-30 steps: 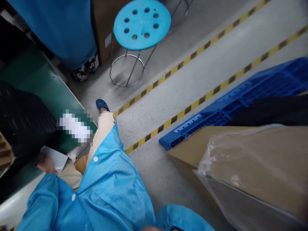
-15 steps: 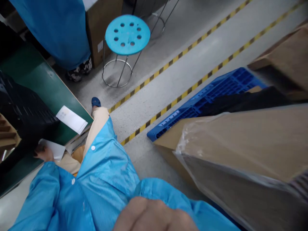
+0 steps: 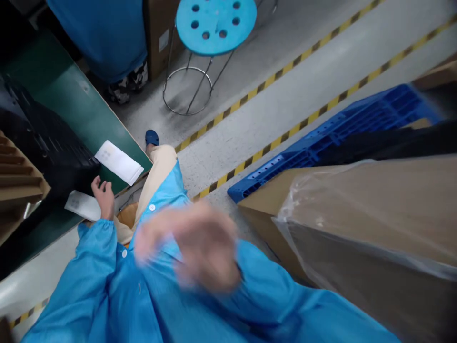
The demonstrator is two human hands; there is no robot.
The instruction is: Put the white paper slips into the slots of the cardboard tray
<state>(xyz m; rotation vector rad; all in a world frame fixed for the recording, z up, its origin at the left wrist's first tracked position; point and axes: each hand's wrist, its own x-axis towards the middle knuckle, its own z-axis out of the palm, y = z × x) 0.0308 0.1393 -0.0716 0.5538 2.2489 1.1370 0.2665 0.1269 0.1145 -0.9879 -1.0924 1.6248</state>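
My left hand rests at the edge of the green table, fingers loosely apart and holding nothing. It lies beside a small white slip and just below a white paper label. My right hand hangs close to the camera over my blue smock. It is smeared by motion, so its fingers cannot be read. A black tray and a brown cardboard insert lie on the table to the left of my left hand.
A blue round stool on a metal frame stands ahead. A person in a blue smock stands at the far left. Yellow-black tape lines cross the grey floor. A blue pallet carries a cardboard box with plastic wrap at right.
My left hand has let go of the white slip and opened beside it. My right hand has swung up and leftwards across the view, now blurred.
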